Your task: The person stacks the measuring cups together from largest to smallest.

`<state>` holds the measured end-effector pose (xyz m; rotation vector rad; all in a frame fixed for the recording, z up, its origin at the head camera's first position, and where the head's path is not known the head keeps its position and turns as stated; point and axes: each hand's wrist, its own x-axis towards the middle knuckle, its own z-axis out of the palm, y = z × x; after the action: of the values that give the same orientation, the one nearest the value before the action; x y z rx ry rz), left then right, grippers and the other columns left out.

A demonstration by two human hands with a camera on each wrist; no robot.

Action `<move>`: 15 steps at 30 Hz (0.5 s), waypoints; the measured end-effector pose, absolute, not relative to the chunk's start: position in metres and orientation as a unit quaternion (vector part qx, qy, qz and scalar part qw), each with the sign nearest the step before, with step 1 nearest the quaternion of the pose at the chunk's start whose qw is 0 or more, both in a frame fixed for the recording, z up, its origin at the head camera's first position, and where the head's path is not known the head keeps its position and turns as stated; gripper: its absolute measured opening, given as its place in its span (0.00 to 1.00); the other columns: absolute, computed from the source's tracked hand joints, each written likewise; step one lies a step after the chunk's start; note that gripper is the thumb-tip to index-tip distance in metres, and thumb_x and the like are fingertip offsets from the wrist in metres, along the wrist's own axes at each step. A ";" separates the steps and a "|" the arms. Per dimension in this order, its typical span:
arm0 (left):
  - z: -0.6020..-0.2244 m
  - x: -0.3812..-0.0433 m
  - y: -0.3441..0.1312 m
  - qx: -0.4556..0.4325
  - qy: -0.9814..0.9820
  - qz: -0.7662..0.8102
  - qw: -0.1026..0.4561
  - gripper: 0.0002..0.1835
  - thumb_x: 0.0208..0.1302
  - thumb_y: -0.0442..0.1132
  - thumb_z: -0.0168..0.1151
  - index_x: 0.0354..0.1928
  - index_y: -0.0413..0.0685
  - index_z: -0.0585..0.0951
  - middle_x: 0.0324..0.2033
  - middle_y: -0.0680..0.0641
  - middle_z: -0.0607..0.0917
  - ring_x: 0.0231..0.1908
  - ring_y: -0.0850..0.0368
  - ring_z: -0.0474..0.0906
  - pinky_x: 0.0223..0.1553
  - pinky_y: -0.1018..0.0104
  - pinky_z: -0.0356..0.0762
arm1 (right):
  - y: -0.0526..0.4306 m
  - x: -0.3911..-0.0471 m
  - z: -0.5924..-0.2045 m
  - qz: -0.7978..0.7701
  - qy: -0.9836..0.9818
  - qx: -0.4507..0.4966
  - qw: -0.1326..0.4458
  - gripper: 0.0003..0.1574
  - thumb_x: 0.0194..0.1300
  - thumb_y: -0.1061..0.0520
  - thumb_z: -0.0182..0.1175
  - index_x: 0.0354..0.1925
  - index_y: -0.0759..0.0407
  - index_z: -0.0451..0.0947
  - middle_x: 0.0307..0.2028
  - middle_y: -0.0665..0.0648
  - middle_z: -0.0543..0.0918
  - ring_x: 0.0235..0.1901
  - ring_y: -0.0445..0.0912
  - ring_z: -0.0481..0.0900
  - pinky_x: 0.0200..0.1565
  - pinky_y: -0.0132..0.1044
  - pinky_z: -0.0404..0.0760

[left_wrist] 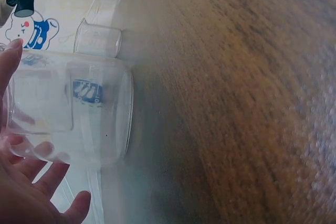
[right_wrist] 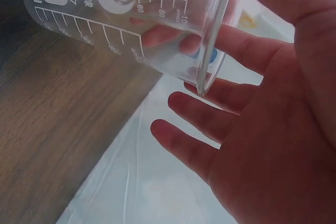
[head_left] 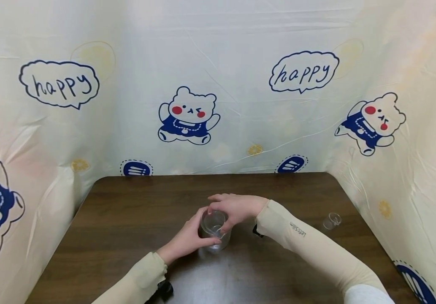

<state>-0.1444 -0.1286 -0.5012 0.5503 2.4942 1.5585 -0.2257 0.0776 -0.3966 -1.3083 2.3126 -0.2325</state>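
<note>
A large clear glass beaker (head_left: 224, 240) stands on the table, with my left hand (head_left: 188, 237) curled round its side. Inside its upper half sits a smaller glass beaker (left_wrist: 44, 95), whose base shows above the large one's base in the left wrist view. Over the top, my right hand (head_left: 237, 207) pinches the smaller beaker at the rim with thumb and forefinger. In the right wrist view, white measuring marks (right_wrist: 123, 17) show on the glass, and the other fingers (right_wrist: 184, 142) of that hand spread outside the rim.
A small clear beaker (head_left: 331, 221) stands near the table's right edge, beyond the right forearm. The brown wooden table (head_left: 126, 211) meets a printed curtain (head_left: 240, 126) at its back and sides.
</note>
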 end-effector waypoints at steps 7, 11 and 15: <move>-0.502 -0.145 -0.129 0.180 0.831 0.520 0.078 0.51 0.57 0.53 0.81 0.76 0.58 0.60 0.68 0.49 0.74 0.63 0.53 0.75 0.65 0.46 0.73 | 0.073 -0.225 -0.399 -0.072 0.847 -0.473 0.231 0.35 0.59 0.48 0.78 0.63 0.46 0.78 0.78 0.57 0.63 0.76 0.54 0.62 0.72 0.54 0.66; -0.503 -0.145 -0.129 0.178 0.832 0.519 0.079 0.51 0.57 0.53 0.80 0.77 0.58 0.60 0.69 0.47 0.74 0.63 0.50 0.76 0.64 0.44 0.73 | 0.071 -0.225 -0.401 -0.063 0.850 -0.468 0.233 0.36 0.58 0.49 0.79 0.63 0.46 0.79 0.79 0.58 0.61 0.78 0.56 0.59 0.73 0.58 0.62; -0.503 -0.146 -0.128 0.179 0.832 0.519 0.082 0.51 0.58 0.54 0.80 0.77 0.58 0.59 0.69 0.45 0.73 0.64 0.48 0.75 0.63 0.43 0.73 | 0.069 -0.225 -0.404 -0.055 0.853 -0.460 0.238 0.37 0.58 0.50 0.80 0.64 0.44 0.78 0.81 0.58 0.57 0.78 0.58 0.58 0.74 0.61 0.60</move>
<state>-0.1456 -0.1284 -0.5031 0.5337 2.4843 1.5502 -0.2251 0.0687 -0.4045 -1.2613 2.3379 -0.1500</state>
